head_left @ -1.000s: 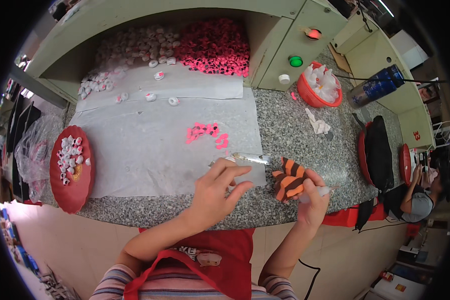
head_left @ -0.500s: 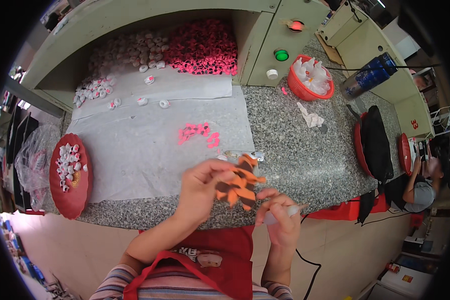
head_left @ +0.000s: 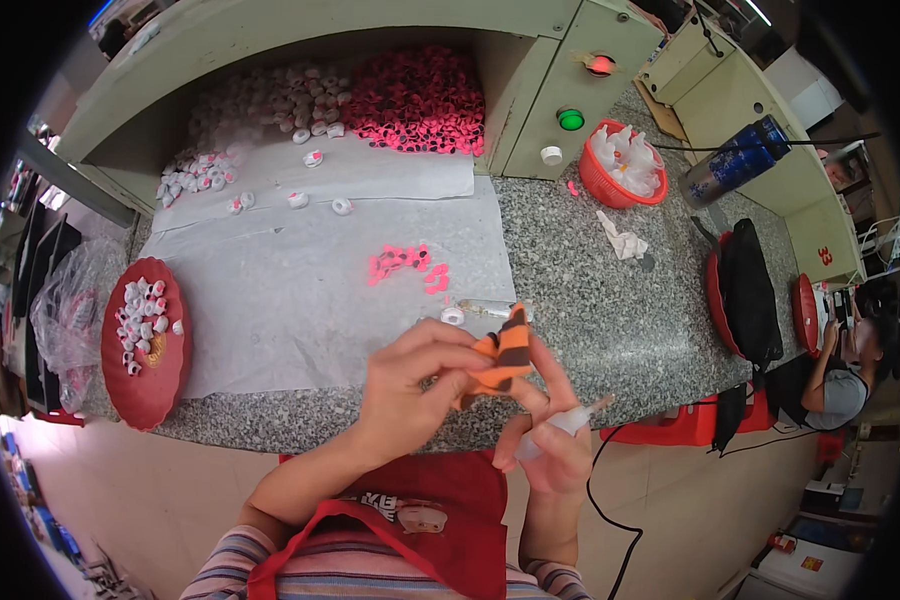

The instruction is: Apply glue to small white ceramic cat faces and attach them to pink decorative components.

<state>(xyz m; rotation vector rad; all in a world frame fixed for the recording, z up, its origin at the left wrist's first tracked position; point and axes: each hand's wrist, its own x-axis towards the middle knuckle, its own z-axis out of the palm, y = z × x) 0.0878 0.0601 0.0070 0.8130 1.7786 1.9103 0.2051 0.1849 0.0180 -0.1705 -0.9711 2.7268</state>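
Observation:
Just over the near edge of the worktop, my left hand [head_left: 410, 385] pinches an orange-and-black striped piece [head_left: 513, 357], soft and folded like fabric or foam. My right hand [head_left: 555, 465] holds a small translucent squeeze bottle [head_left: 562, 428] in its lower fingers, its thin nozzle pointing right. Fingers of that hand also reach the striped piece from the right. Beyond my hands lie a small white round piece [head_left: 452, 315] and a narrow clear-and-metallic strip [head_left: 490, 308]. Farther off, a cluster of small pink-and-black pieces [head_left: 400, 262] is spread on white paper [head_left: 290, 320].
A red scalloped dish [head_left: 170, 385] of small white pieces stands at left. Piles of white pieces [head_left: 270, 105] and pink-and-black pieces [head_left: 415, 100] fill the shelf. At right are a red basket [head_left: 610, 195], a crumpled tissue [head_left: 622, 238], a blue bottle [head_left: 735, 165] and a black bag [head_left: 752, 290].
My right hand has moved slightly left, its fingers now meeting the striped piece. The piece has turned and folded between my hands. The squeeze bottle stays in my right hand.

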